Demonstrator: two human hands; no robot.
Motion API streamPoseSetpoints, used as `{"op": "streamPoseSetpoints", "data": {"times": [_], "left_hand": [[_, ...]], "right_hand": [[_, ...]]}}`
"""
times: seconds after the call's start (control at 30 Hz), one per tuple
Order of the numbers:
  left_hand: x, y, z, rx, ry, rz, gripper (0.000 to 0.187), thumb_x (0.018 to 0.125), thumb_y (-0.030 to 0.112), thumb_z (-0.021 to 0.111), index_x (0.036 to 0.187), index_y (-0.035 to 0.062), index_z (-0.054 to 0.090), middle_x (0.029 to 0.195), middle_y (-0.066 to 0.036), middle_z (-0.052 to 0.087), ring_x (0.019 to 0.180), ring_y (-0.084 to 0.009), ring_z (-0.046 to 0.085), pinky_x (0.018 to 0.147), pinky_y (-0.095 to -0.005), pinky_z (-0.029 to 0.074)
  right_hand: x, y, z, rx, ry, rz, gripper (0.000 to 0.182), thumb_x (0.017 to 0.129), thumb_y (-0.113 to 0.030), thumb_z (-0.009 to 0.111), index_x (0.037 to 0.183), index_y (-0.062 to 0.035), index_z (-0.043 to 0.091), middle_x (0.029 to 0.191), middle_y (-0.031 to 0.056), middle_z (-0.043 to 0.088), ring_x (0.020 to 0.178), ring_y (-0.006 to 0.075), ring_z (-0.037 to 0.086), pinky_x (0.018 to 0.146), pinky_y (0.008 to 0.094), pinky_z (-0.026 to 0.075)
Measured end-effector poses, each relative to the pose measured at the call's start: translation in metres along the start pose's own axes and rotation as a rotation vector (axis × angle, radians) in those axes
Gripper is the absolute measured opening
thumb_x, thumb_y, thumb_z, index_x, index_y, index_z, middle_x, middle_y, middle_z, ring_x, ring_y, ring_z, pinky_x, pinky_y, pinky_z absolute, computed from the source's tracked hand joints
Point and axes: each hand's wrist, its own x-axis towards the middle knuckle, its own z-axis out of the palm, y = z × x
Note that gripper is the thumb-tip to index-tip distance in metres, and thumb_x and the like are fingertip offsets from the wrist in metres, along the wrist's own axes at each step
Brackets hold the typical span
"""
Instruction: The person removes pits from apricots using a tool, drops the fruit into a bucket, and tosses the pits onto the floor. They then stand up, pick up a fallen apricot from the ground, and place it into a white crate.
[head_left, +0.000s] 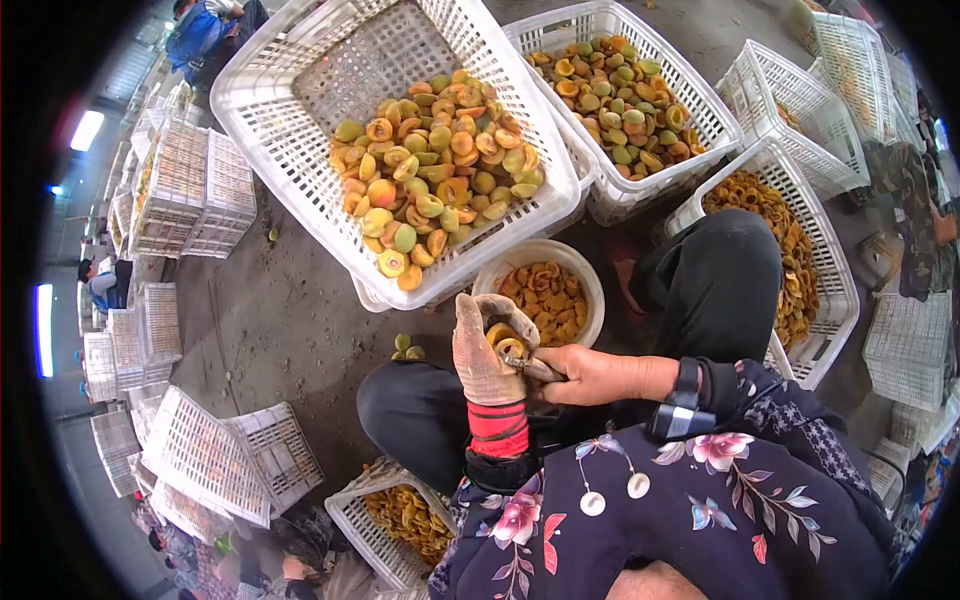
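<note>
My left hand (478, 357), in a stained work glove with a red cuff, is closed around apricot halves (508, 348). Between the fingers of my bare right hand (602, 375) is a small hand tool (543, 370) with a pale handle. Its metal tip meets the fruit in the glove; the tip's exact shape is too small to make out. Just beyond both hands stands a round white bucket (597, 312) with pitted apricot pieces (545, 300) in it. A tilted white crate (285, 135) above it holds halved green and orange apricots (435, 165).
Another crate (715, 105) of apricots stands behind. Crates of pitted fruit sit at my right (838, 315) and lower left (355, 520). A few apricots (407, 350) lie on the floor. Stacked crates (195, 190) line the left, and people (205, 40) are farther off.
</note>
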Motion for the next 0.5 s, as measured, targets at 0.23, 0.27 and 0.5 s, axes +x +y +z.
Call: {"op": "streamPoseSetpoints", "data": {"times": [0.23,0.27,0.5], "left_hand": [[0.005,-0.005,-0.006,-0.052,0.154,-0.106,0.048,0.096,0.053,0.051,0.093,0.005,0.058,0.065,-0.008,0.059,0.055,-0.0196,0.058,0.049,-0.0308,0.048],[0.006,-0.006,-0.007,-0.055,0.153,-0.106,0.048,0.096,0.053,0.051,0.093,0.005,0.058,0.065,-0.008,0.059,0.055,-0.0196,0.058,0.049,-0.0308,0.048],[0.023,0.002,-0.026,-0.214,0.322,0.121,0.047,0.1,0.05,0.045,0.103,0.004,0.056,0.075,-0.008,0.059,0.06,-0.0196,0.056,0.055,-0.0318,0.049]], "right_hand": [[-0.003,-0.008,-0.004,-0.53,0.04,0.073,0.024,0.089,-0.017,0.062,0.1,-0.0022,0.047,0.067,0.02,0.06,0.066,0.0429,0.062,0.057,0.0477,0.049],[-0.005,-0.005,-0.002,-0.58,0.073,0.047,0.022,0.088,-0.016,0.062,0.098,-0.0024,0.047,0.063,0.018,0.059,0.063,0.0416,0.062,0.056,0.0477,0.049],[-0.025,0.029,0.001,-0.892,0.08,0.154,0.017,0.084,-0.015,0.062,0.095,-0.008,0.05,0.06,0.0134,0.058,0.056,0.0338,0.064,0.047,0.0414,0.051]]}}
